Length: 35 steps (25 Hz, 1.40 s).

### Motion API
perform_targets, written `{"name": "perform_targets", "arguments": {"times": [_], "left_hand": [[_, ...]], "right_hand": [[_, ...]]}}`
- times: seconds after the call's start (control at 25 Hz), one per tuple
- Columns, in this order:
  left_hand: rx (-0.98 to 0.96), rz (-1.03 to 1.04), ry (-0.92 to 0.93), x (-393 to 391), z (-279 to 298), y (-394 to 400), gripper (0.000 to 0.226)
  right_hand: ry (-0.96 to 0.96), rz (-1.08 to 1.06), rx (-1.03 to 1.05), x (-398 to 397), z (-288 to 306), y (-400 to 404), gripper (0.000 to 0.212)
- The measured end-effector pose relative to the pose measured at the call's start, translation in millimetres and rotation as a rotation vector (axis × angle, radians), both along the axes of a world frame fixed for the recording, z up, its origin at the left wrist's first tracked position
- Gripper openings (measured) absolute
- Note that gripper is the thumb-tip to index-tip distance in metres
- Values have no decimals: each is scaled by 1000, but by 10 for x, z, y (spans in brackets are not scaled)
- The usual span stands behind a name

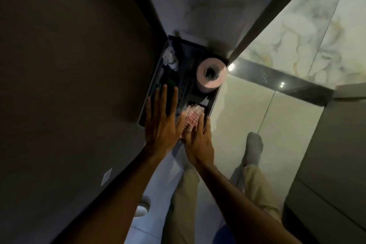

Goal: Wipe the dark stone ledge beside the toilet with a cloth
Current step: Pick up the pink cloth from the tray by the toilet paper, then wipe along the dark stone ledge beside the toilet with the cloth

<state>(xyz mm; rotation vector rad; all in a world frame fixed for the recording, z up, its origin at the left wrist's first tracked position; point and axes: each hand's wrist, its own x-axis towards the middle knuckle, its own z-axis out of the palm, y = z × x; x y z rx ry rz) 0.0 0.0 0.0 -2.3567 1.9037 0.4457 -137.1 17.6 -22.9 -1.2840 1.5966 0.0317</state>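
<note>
The dark stone ledge (178,69) runs away from me in the corner between a brown wall and a marble wall. A pink-and-white checked cloth (191,118) lies at its near end. My right hand (198,138) presses flat on the cloth with its fingers together. My left hand (161,123) rests beside it, palm down and fingers spread, on the left part of the ledge. It holds nothing.
A pink toilet paper roll (211,74) stands on the ledge's far right. Small pale toiletries (32,58) sit at its far left against the brown wall (69,65). My beige trouser legs (184,204) and grey-socked foot (254,148) are on the glossy tiled floor (247,109).
</note>
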Motion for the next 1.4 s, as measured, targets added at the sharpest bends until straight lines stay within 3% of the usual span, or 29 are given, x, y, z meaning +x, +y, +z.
{"name": "perform_targets", "arguments": {"times": [0.24,0.36,0.56,0.68,0.8,0.92,1.12,1.28,1.4], "left_hand": [[-87,-167,40,-35,-1062,-507,77],[-131,-186,49,-4,-1383,-522,75],[-193,-157,77,8,-1592,-488,74],[-219,-163,81,13,-1600,-506,75],[-191,-142,116,16,-1474,-518,76],[-175,-82,98,-86,-1137,-439,73],[-193,50,158,-568,-231,-386,67],[-228,-66,132,-1188,47,-329,63],[-190,-201,148,-1812,35,-529,62]], "right_hand": [[60,2,2,367,-1076,-59,83],[45,30,71,393,-1417,-67,100],[189,94,71,514,-1635,-29,109],[131,10,36,465,-1612,-36,95],[132,-113,36,452,-1377,-81,71],[-63,-405,38,365,-872,-74,45],[-208,-386,-194,-526,122,-264,47],[-219,-412,-272,-1456,455,-808,48],[-257,-494,-217,-2126,474,-1485,48]]}}
